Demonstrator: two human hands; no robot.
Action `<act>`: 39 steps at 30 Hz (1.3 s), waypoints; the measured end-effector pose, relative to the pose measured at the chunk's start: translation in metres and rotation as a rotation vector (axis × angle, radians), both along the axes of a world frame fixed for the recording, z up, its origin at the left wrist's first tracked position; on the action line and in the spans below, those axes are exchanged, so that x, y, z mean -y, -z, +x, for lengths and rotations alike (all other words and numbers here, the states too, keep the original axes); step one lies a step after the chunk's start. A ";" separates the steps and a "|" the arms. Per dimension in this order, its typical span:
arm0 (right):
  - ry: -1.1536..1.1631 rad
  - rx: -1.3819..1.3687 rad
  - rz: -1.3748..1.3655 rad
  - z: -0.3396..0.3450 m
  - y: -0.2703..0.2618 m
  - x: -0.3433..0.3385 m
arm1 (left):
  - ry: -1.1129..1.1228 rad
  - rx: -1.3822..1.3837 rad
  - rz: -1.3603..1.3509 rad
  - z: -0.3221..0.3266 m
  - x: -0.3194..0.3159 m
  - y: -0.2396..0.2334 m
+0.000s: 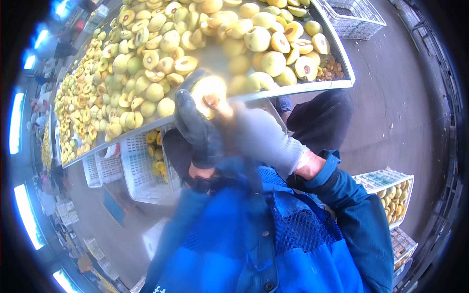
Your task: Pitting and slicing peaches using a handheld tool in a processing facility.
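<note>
My left hand (199, 128), in a dark glove, grips a cut yellow stone-fruit half (207, 89) above the near edge of a metal-rimmed table (307, 88). The fruit's cut face is turned up, and a brown stone or hollow shows in its middle, partly washed out by glare. Close against its lower right side is my right hand (263, 135), in a pale knit glove. Blur hides those fingertips, so whether they hold a tool cannot be made out. Behind both hands, whole and halved yellow stone fruit (170, 40) lie heaped on the table.
Loose brown stones (331, 69) are piled in the table's right corner. Beneath the table, a white plastic crate (141, 183) holds cut fruit. A fruit-filled crate (384, 179) stands at right on stacked crates; another crate (361, 22) sits beyond the table. People are at left.
</note>
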State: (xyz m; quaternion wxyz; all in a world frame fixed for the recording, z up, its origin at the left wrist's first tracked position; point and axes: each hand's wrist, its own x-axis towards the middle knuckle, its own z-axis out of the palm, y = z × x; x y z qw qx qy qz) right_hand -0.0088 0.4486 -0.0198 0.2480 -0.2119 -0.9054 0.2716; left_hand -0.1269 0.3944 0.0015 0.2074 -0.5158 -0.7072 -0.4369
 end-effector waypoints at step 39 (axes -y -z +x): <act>-0.043 0.594 -0.095 0.037 0.130 -0.005 | 0.193 0.495 -0.123 -0.066 0.046 0.008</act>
